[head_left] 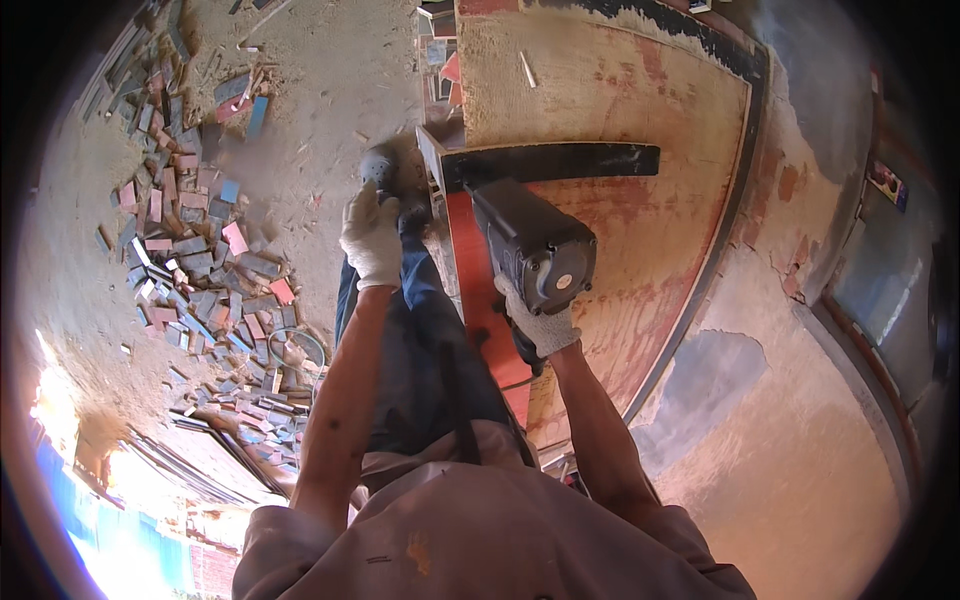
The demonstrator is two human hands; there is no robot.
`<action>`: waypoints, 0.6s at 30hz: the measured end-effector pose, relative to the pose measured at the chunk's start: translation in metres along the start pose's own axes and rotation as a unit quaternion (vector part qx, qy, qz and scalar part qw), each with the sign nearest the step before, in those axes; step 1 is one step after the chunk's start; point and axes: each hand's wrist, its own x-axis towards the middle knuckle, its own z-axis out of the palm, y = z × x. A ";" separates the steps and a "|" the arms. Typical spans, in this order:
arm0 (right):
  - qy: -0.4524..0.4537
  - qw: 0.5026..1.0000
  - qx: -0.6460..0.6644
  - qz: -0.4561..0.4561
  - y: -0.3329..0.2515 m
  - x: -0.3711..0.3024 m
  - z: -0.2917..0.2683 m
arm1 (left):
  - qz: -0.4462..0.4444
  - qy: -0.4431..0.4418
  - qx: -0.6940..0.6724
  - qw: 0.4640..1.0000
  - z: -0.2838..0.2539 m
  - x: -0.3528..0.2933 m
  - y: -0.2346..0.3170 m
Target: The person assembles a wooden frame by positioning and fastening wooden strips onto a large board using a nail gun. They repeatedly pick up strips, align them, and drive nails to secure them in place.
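Note:
My right hand (545, 325), in a pale knitted glove, is wrapped round the handle of a black power tool (545, 255) with a bulky motor housing. The tool rests over the right-hand wooden bench; its working end is hidden. Just beyond it lies a dark board (555, 165), its pale end at the bench's left edge. The tool's front is close to that board, though I cannot tell if they touch. My left hand (370, 240), also gloved, hangs left of the bench above my legs. Its fingers are loosely bent and apart, with nothing visible in them.
Scattered offcuts (205, 270) in red, grey and blue cover the dusty floor on the left. The worn plywood bench top (610, 250) has a dark border and a red strip (485, 300) along its near-left side. A patchy plastered wall (760, 370) stands right.

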 end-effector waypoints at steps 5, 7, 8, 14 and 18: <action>-0.070 0.945 0.210 0.243 0.001 -0.031 -0.009 | 0.269 -0.165 0.217 0.924 0.028 0.017 0.069; -0.097 0.900 0.272 0.326 0.000 -0.026 -0.021 | 0.338 -0.204 0.259 0.881 0.047 0.024 0.086; -0.085 0.894 0.282 0.337 -0.002 -0.023 -0.025 | 0.332 -0.230 0.281 0.871 0.054 0.025 0.084; -0.037 0.919 0.267 0.286 0.013 -0.028 -0.031 | 0.310 -0.287 0.312 0.851 0.051 0.041 0.076; -0.061 0.949 0.201 0.234 0.022 -0.020 -0.031 | 0.298 -0.292 0.336 0.844 0.041 0.044 0.075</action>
